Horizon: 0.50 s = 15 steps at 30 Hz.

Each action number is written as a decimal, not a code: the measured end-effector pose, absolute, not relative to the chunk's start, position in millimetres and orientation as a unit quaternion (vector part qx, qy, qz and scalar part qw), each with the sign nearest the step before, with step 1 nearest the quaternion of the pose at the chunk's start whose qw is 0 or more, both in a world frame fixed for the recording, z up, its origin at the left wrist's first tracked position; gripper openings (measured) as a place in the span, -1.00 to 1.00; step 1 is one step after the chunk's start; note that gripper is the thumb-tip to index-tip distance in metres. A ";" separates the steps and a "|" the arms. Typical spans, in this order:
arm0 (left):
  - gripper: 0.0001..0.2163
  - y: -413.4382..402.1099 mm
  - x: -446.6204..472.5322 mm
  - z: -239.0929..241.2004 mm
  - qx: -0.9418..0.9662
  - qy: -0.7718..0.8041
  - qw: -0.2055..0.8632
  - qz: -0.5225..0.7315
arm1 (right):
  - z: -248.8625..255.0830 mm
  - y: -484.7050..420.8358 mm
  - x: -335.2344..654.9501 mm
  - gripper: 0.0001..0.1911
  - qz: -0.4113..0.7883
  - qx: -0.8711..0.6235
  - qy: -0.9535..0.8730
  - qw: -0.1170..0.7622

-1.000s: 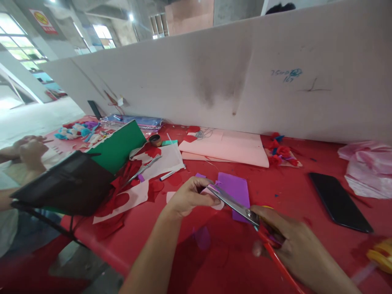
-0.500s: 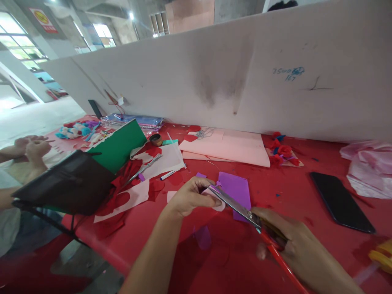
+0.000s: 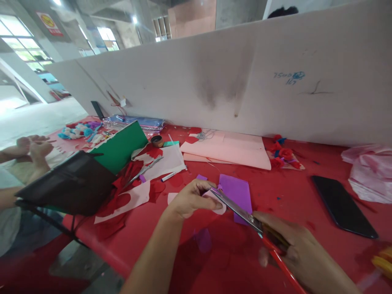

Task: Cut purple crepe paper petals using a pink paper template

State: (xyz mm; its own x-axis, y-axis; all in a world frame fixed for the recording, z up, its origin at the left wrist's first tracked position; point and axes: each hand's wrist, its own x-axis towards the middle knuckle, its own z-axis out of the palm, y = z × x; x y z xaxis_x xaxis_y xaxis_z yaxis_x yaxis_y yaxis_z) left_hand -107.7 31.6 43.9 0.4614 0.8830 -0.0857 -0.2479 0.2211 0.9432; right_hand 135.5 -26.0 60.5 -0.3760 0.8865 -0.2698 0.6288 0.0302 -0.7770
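Note:
My left hand [image 3: 196,198] pinches a small pale pink piece [image 3: 219,207], paper or felt, with a bit of purple at its upper edge. The scissors [image 3: 237,211] are gripped by their handles in my right hand [image 3: 284,241], and their blades reach up to my left fingertips. From here the blades look close together. Behind the blades a purple sheet [image 3: 240,188] lies on the red table [image 3: 147,255]. A small purple cut-out [image 3: 203,240] rests nearer to me, below my left hand.
A black phone [image 3: 343,206] and crumpled pink plastic [image 3: 372,173] lie at the right. Pink sheets [image 3: 232,149] lie before the white partition [image 3: 171,77]. A dark brown bag [image 3: 70,181] stands left, by a green board [image 3: 125,143]. Another person's hands [image 3: 35,147] show at far left.
The view has shifted slightly, so everything sits a little lower in the picture. Both hands keep nearly the same pose, with the scissors still at the pink piece.

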 end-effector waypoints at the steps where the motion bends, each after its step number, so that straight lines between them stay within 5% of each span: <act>1: -0.92 31.8 -107.8 43.4 0.477 0.331 0.709 0.400 | 62.1 -26.1 134.7 -0.61 0.443 -0.537 -0.701 0.151; 11: -0.89 32.2 -108.2 42.3 0.481 0.344 0.704 0.393 | 50.7 -23.1 137.6 -0.73 0.417 -0.529 -0.717 0.178; 15: -0.91 35.0 -104.6 39.6 0.448 0.352 0.708 0.418 | 29.6 -14.2 146.8 -0.63 0.290 -0.637 -0.684 0.205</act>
